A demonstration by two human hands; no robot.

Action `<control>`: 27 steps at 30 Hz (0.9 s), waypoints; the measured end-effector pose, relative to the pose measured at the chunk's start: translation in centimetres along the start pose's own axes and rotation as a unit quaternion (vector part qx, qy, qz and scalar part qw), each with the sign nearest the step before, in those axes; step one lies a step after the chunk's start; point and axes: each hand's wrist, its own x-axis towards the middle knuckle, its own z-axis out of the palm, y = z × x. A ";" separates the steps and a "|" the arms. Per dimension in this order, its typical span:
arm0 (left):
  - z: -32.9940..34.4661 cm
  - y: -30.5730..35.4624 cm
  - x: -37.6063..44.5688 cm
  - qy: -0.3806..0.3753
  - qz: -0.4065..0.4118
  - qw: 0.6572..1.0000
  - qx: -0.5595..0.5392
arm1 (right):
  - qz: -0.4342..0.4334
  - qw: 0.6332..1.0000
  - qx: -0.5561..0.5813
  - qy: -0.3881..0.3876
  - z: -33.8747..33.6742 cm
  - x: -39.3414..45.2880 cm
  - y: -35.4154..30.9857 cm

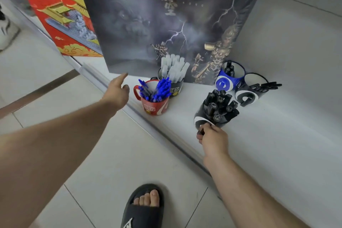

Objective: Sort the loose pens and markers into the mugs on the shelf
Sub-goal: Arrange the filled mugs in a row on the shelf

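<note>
Nearby, dark box (166,24) behind mugs; right hand (212,138) pinches black marker (200,131); left hand (118,90) fingers relaxed.

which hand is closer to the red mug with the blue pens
Left. The left hand hovers open just left of the red mug, beside its handle. The right hand is farther off, down to the mug's right, pinching a dark marker by the black mug.
</note>
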 end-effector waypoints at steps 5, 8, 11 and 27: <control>1.1 2.2 0.1 -0.166 -0.030 0.986 0.014 | -0.021 1.000 0.012 -0.008 -1.4 -0.9 -1.2; 2.3 2.0 0.0 -0.159 -0.038 0.987 0.014 | -0.016 1.000 0.020 -0.002 -3.3 -1.2 -1.6; 3.4 1.9 -1.1 -0.165 -0.059 0.985 -0.005 | -0.002 1.000 0.022 0.011 -5.3 -1.2 -1.4; 9.1 4.4 -8.7 -0.262 -0.040 0.964 -0.012 | 0.002 0.996 0.042 0.084 -14.3 1.0 -1.0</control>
